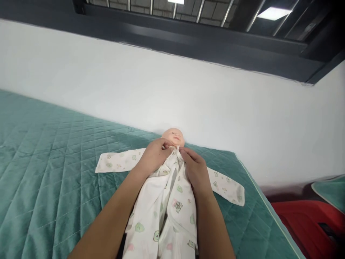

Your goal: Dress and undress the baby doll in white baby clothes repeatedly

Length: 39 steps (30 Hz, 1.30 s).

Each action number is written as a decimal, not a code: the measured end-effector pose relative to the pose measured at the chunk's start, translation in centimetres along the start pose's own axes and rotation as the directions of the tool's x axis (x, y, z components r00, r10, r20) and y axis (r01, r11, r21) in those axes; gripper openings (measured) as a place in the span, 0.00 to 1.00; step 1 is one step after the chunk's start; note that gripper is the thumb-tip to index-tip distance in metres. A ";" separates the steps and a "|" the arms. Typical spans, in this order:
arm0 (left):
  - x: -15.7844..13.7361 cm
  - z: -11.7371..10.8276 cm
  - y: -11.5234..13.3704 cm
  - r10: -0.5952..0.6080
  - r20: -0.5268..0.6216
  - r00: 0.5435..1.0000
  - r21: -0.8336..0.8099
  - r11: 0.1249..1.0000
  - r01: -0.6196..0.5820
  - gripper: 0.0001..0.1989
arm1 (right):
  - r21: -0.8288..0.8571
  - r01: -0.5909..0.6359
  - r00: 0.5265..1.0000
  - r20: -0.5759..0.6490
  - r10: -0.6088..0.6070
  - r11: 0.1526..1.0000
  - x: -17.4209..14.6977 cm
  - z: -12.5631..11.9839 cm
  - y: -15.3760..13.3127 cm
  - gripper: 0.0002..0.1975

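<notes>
A baby doll [174, 136] lies face up, its head toward the wall. White baby pajamas [178, 205] with green and pink animal prints cover its body, sleeves spread to both sides. Down the front they part in a long gap. My left hand [157, 154] pinches the collar just under the doll's chin on the left. On the other side of the neck, my right hand [194, 166] holds the opposite collar edge between thumb and fingers. The two collar edges are close together. My fingers partly hide the neckline, so any fastener there cannot be made out.
The doll rests on a green quilted cover [67, 180] against a white wall [134, 86]. A dark window frame with bars [188, 32] runs above. At the lower right, beyond the cover's edge, stands a red plastic chair or stool [304, 223].
</notes>
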<state>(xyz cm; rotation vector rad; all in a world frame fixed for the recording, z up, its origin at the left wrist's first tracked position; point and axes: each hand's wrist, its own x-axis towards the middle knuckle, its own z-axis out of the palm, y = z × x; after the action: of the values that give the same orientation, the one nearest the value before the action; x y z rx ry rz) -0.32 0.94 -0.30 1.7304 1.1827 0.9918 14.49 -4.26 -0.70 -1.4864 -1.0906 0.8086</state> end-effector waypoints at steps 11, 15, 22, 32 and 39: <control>0.4 -0.2 -0.6 -0.053 0.049 0.997 -0.147 0.987 0.060 0.07 | 0.166 0.010 0.999 0.029 -0.015 0.986 1.1 -0.5 2.0 0.13; 0.3 -0.2 -0.3 -0.035 0.022 0.999 -0.135 0.990 0.038 0.06 | 0.053 0.094 0.995 0.031 -0.096 0.994 1.1 -0.7 2.1 0.12; 0.3 0.0 -0.2 -0.027 0.010 1.000 -0.224 0.974 0.028 0.08 | -0.044 0.171 0.985 0.041 -0.170 0.984 1.2 0.0 1.3 0.12; 0.2 -0.1 0.0 -0.008 0.055 0.998 -0.120 0.993 0.014 0.06 | -0.037 0.206 0.977 0.060 -0.203 0.978 1.7 0.2 1.6 0.12; 0.3 -0.4 -0.6 0.021 0.113 0.993 -0.146 0.989 -0.004 0.06 | -0.070 0.164 0.984 0.087 -0.158 0.984 1.7 0.4 1.5 0.12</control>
<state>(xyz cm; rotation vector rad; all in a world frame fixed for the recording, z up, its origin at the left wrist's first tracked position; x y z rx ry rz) -0.81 1.41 -0.69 1.6579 1.0031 0.9492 15.05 -2.55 -2.16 -1.4181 -1.2978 0.7256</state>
